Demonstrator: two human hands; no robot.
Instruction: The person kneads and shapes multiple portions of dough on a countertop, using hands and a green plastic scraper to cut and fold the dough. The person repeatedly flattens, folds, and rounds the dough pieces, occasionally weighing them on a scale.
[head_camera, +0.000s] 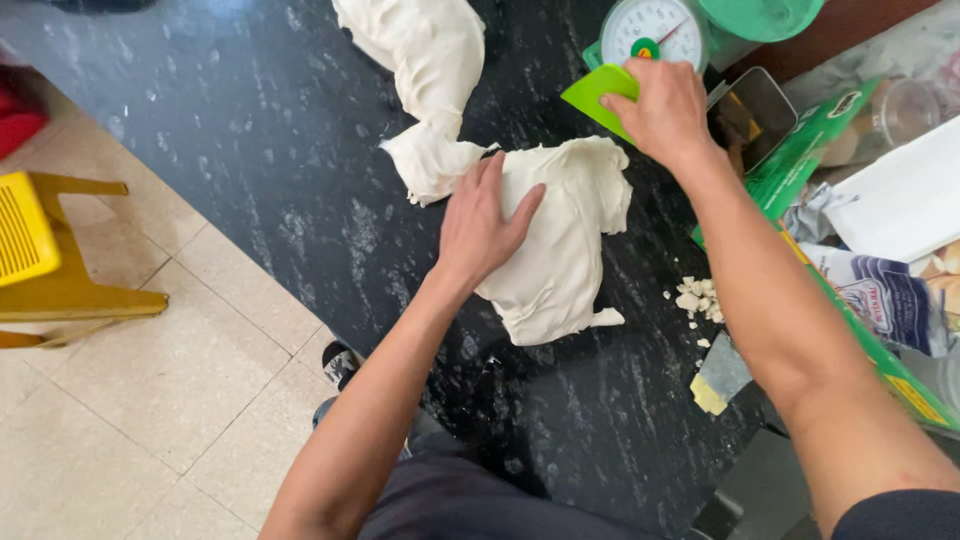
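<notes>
Obs. from beside the counter. Black marble-patterned countertop, person standing at its near edge, both forearms bare.

Left hand: fingers spread, palm pressed flat on the upper left of a large slab of white dough. The slab lies about centre of the counter, folded and creased, with a small tab sticking out at its 5 o'clock corner.

Right hand: curled closed around a green plastic dough scraper, whose blade sticks out toward 9 o'clock. Scraper is held at 1 o'clock of the slab, just above its far edge; whether it touches the dough I cannot tell.

A second, longer mass of dough lies at 11 o'clock of the slab, running to the top of view. Its lower end comes right against the slab near the left thumb; joined or cut through, cannot tell.

Progress, as a judgement: the dough appears to be in the course of being divided. One big portion sits under the hand and a large mass is left beyond it, so well under half looks portioned.

Surroundings: green dial kitchen scale at 12 o'clock of the right hand; dough crumbs at 3 o'clock of the slab; yellow plastic stool on the tiled floor at far 9 o'clock.
</notes>
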